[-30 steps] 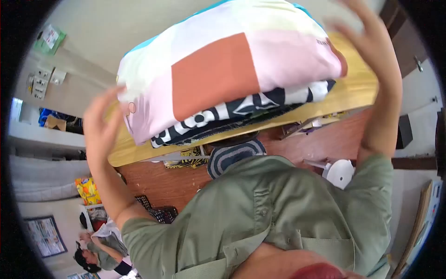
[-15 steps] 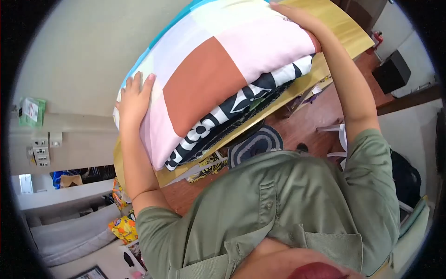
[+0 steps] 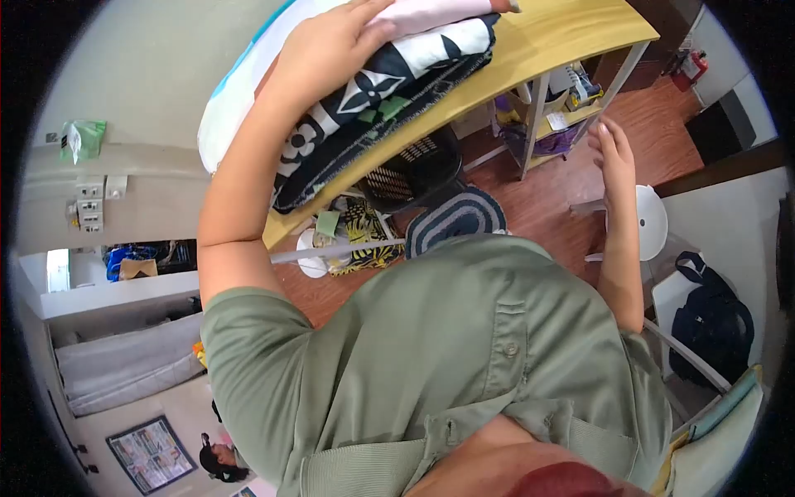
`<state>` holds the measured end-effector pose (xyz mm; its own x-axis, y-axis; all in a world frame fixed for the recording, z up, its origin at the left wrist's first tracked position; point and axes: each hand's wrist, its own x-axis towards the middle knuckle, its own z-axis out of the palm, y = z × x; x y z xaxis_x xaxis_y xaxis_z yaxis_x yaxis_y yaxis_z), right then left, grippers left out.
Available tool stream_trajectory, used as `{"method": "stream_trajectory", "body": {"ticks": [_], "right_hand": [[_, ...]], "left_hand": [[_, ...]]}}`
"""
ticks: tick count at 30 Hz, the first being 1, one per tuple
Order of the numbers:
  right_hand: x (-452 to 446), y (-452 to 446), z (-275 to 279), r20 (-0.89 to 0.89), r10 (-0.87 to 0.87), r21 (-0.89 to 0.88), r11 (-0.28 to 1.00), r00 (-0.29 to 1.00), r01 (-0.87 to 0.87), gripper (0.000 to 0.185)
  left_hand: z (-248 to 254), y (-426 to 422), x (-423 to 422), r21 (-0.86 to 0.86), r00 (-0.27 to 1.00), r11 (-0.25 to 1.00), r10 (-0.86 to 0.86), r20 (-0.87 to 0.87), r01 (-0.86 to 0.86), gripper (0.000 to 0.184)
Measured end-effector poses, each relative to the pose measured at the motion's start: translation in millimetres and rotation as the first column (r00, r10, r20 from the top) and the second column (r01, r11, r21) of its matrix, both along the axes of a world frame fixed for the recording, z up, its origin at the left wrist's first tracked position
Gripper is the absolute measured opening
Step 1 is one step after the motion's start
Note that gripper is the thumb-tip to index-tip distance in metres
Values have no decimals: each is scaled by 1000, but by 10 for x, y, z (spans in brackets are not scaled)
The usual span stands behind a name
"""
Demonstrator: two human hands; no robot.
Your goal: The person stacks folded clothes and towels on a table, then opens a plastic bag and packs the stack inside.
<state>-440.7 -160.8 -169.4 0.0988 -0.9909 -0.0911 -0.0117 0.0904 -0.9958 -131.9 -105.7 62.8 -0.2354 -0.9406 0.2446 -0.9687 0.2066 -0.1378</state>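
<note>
So, taking 12 as the top of the view, the left hand (image 3: pixel 327 54) is up at 11 o'clock, laid over the folded bedding stack (image 3: pixel 385 91). That grip is wide, thumb set apart and fingers stretched toward 1 o'clock; the tips run close to the top edge, so I can't tell how hard they press.

The stack sits on the wooden tabletop (image 3: pixel 571 29), long axis roughly 8 to 2 o'clock, pretty much following the table's near edge, folded side facing about 5 toward the wearer. Pale pink cloth (image 3: pixel 426 12) is on top, a black-and-white patterned layer (image 3: pixel 439 51) shows below it, then a dark layer (image 3: pixel 356 141) at the bottom. Its far side is partly cut off by the top of the view.

Right hand (image 3: pixel 614 157) is at 2 o'clock, off the table in mid-air, grip loose and empty, fingers pointing up near 12.

Further out: a black basket (image 3: pixel 414 170) under the table at the stack's 5 o'clock, with an oval mat (image 3: pixel 455 224) just beyond. White stool (image 3: pixel 652 224) and dark backpack (image 3: pixel 712 319) are at the right hand's 5. Another person (image 3: pixel 222 460) is way back at 7.
</note>
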Motion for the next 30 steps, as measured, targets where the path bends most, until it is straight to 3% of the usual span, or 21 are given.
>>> {"method": "stream_trajectory", "body": {"ticks": [1, 2, 5, 6, 7, 8, 9, 11, 13, 14, 15, 17, 19, 20, 21, 23, 25, 27, 30], "right_hand": [[-157, 81, -97, -33, -22, 61, 998, 999, 24, 43], [-290, 149, -195, -66, -42, 121, 991, 997, 49, 43], [-596, 287, -485, -57, -51, 109, 992, 997, 57, 43], [-647, 326, -554, -49, -41, 106, 993, 998, 46, 43], [-681, 356, -608, -64, -17, 105, 994, 998, 24, 43], [-707, 376, -630, -80, 7, 102, 995, 997, 2, 42], [-679, 433, -601, -69, 15, 98, 995, 997, -8, 42], [-554, 521, -489, 11, 102, 83, 991, 995, -102, 37], [-444, 527, -555, 9, 178, 27, 984, 984, -178, 36], [-362, 597, -470, 23, 316, 33, 948, 948, -317, 36], [-330, 626, -420, 38, 447, 36, 893, 894, -449, 36], [-304, 637, -617, 69, 500, 4, 865, 863, -501, 36], [-354, 633, -681, 101, 551, -31, 834, 829, -550, 36], [-419, 666, -656, 88, 521, -5, 853, 849, -523, 36], [-471, 686, -650, 75, 490, 23, 870, 868, -493, 36], [-574, 651, -772, 59, 469, 58, 879, 881, -472, 36], [-651, 639, -812, -72, 463, 134, 882, 883, -452, 37], [-666, 651, -780, -59, 459, 157, 881, 887, -446, 37], [-676, 650, -711, -41, 448, 186, 881, 893, -434, 37]], "left_hand": [[-87, 61, -62, 1, 1000, 1000, 7, 5, -7, 45], [-176, 126, -130, -181, 962, 982, 8, 272, 43, 52], [-264, 125, -93, -119, 987, 992, 57, 153, -39, 60], [-198, 82, -125, -97, 971, 966, 239, -23, -240, 51], [-114, 48, -24, -140, 978, 968, 205, -39, -208, 47], [-75, -52, 170, -117, 949, 949, 274, -160, -293, 47], [-10, -73, 245, -173, 945, 941, 253, -210, -290, 48], [149, -33, 177, -101, 904, 930, 310, -296, -352, 49], [83, -36, 282, -115, 936, 968, 178, -303, -221, 49], [29, 15, 144, -85, 929, 936, 321, -186, -340, 52], [-60, 84, -17, -216, 958, 936, 288, 7, -279, 39], [-295, 243, 29, -144, 980, 985, 120, 156, -98, 64], [-508, 544, -25, -357, 921, 932, 81, 382, 66, 61], [-583, 669, 17, -389, 893, 921, 156, 422, 22, 55], [-646, 769, 114, -389, 892, 921, 158, 424, 22, 55], [-719, 940, 319, -526, 813, 841, 391, 432, -126, 55], [-712, 987, 466, -545, 803, 826, 418, 426, -141, 50], [-749, 982, 527, -566, 791, 809, 447, 416, -160, 45], [-718, 898, 404, -606, 794, 767, 497, 351, -212, 66]]}}
